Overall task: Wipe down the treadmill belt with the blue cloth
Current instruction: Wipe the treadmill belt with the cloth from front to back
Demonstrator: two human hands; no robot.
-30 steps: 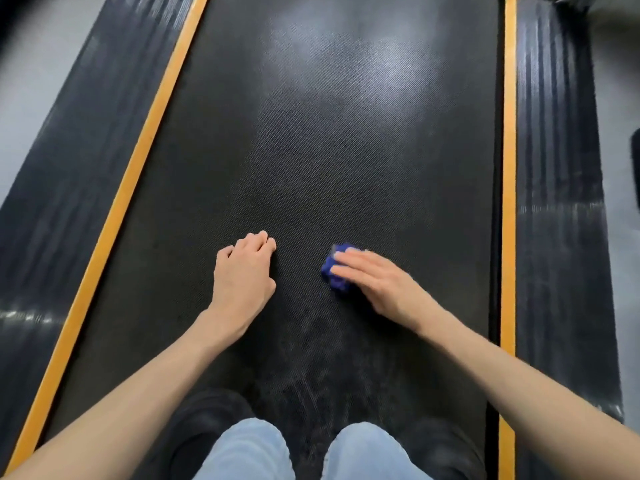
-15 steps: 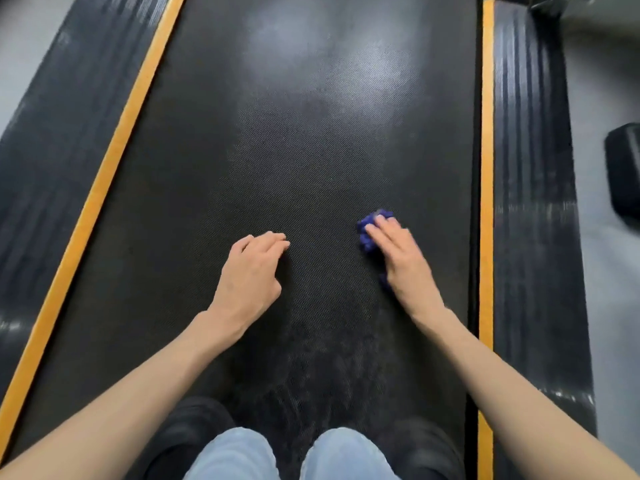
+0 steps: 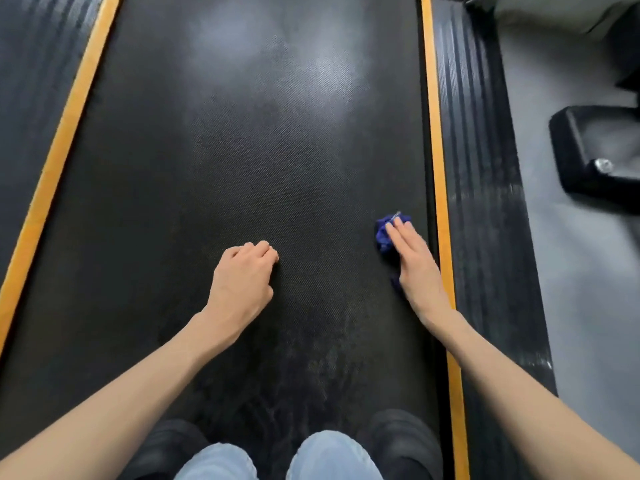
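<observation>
**Item 1. Treadmill belt** (image 3: 259,150). Dark and textured, it runs from 6 to 12 o'clock. Faint streaks show near 6 o'clock and a dull sheen toward 12, so the far stretch probably remains to be wiped.

**Item 2. Blue cloth** (image 3: 382,233). Bunched small, it lies on the belt at 3 o'clock, just beside the right orange stripe (image 3: 437,168). Most of it is hidden under the hand. This position suits cleaning the belt's right margin.

**Item 3. Right hand** (image 3: 417,268). It lies palm down on the cloth. The fingers (image 3: 403,233) are straight and together, pointing toward 11 o'clock and pressing flat rather than gripping. A flat press probably spreads the load and keeps the cloth against the surface. I cannot tell whether the thumb tucks round the cloth.

**Item 4. Left hand** (image 3: 240,282). It rests on the belt at 8 o'clock, well apart from the cloth. The fingers (image 3: 258,249) are curled under and hold nothing. It probably serves as a prop for a person leaning forward.

**Item 5. Knees** (image 3: 332,455) in pale denim and dark shoes (image 3: 401,441), at 6 o'clock on the belt.

**Item 6. Ribbed side rail** (image 3: 481,202), outside the right stripe.

**Item 7. Black object** (image 3: 588,150), on the grey floor at 2 o'clock.
</observation>
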